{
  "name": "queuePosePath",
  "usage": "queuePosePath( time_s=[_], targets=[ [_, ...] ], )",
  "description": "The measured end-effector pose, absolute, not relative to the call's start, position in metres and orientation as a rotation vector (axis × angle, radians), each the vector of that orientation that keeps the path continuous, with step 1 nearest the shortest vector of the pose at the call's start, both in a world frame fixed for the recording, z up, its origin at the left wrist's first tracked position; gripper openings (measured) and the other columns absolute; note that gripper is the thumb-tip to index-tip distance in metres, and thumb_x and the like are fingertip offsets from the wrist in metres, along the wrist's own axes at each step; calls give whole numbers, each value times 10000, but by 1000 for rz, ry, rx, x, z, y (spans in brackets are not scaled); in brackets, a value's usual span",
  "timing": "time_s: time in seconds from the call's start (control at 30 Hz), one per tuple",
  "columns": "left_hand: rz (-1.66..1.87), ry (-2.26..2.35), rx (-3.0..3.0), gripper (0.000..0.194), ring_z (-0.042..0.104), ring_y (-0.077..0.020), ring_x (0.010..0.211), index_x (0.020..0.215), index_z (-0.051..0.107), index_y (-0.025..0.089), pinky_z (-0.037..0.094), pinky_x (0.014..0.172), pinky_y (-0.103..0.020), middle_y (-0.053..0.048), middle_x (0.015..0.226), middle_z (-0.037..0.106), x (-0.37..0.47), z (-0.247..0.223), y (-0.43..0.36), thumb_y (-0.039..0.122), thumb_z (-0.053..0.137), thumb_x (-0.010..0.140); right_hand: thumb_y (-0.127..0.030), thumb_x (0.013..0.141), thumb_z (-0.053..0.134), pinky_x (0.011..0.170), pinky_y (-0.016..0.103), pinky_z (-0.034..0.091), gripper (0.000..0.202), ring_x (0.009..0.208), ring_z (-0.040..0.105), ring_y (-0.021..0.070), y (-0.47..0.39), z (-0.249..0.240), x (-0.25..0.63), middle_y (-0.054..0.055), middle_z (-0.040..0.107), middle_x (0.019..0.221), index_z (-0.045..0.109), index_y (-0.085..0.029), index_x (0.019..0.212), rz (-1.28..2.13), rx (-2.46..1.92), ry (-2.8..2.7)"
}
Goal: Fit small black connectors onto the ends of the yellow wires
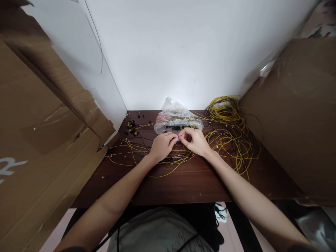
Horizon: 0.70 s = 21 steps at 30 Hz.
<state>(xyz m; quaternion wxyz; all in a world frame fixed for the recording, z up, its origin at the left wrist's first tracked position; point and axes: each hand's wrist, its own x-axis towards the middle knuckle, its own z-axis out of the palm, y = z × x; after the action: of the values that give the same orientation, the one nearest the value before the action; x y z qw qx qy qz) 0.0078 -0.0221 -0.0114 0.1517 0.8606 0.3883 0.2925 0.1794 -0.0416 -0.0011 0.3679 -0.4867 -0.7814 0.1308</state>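
My left hand and my right hand meet over the middle of the table, with fingertips almost touching. Each pinches a thin dark wire, whose ends are too small to make out. Just behind the hands lies a clear plastic bag holding small black and yellow parts. Beneath and around both hands, yellow and black wires spread over the brown table.
A coil of yellow wire sits at the back right, with looser loops in front. Small black and yellow connectors lie at the back left. Cardboard stands on the left, more cardboard on the right, a white wall behind.
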Motion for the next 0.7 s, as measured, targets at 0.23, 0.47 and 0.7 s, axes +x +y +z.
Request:
queuePosePath(
  time_s=[0.23,0.47,0.7],
  targets=[
    [825,1115,2469,237,604,-164,829,944,654,197,455,770,-280,-31,927,676,8,-11,-22,273,438,882,-170,766,531,601,236,428,113,609,568,119,-41,-2,181,-3,621,705,619,-179,836,365,-1242,-2039],
    [811,1129,2490,237,604,-164,821,941,655,196,453,754,-274,-30,929,677,8,-11,-23,276,440,880,-157,760,531,599,233,422,120,612,569,118,-41,-3,181,-4,622,705,621,-180,836,368,-1240,-2044],
    [814,1126,2475,241,603,-162,830,937,655,199,451,757,-269,-29,931,674,8,-10,-23,278,435,882,-160,765,533,596,232,418,121,615,566,119,-40,-3,181,-1,626,716,624,-180,842,375,-1249,-2046]
  ],
)
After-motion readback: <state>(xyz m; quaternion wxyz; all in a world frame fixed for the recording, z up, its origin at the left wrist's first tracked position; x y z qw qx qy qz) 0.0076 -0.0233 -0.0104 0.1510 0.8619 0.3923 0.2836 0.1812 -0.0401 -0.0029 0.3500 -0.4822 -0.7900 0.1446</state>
